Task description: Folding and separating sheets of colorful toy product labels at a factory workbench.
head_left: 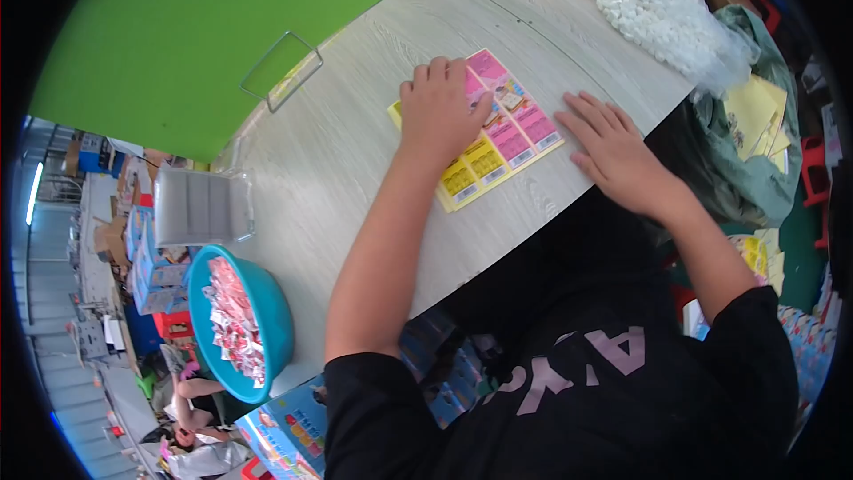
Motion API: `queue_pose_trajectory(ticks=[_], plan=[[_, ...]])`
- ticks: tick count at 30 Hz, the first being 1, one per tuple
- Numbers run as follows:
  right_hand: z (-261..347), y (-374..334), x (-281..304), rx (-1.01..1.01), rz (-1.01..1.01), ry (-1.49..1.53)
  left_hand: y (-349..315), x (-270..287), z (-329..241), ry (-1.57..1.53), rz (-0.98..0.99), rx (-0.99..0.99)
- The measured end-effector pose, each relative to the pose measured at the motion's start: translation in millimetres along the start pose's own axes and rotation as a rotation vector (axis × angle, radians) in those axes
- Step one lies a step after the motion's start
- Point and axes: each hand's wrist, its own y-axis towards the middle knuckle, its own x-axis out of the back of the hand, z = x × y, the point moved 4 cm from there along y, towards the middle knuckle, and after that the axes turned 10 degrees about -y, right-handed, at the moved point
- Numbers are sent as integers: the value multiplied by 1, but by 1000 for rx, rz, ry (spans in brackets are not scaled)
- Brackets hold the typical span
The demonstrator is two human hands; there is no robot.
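Note:
A small stack of printed card sheets [515,120], pink on one side and yellow on the other, lies slantwise on the pale wood-grain table. Flat on its far left part rests my left hand [442,111], palm down with the fingers stretched and the thumb apart. That hand hides part of the printing beneath it. My right hand [617,153] is just off the right corner of the sheets, over the table's near edge, fingers spread and nothing in it.
A blue-green basin [283,329] of small pink-and-white packets stands at the table's left end, beside a clear plastic case [204,207]. A green board [222,36] with a wire handle rises at far left. A clear bag of white pieces [653,13] lies at far right.

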Motion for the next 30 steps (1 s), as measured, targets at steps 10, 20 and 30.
queue_pose_trajectory(ticks=[10, 20, 30], plan=[[-6, -2, 29, 68, -8, 87, 0, 13, 16, -178, -29, 169], [-6, 85, 44, 164, 39, 212, 0, 13, 21, -333, 67, 284], [-17, 198, 29, 84, 305, 761, 8, 29, 28, -505, -135, 166]])
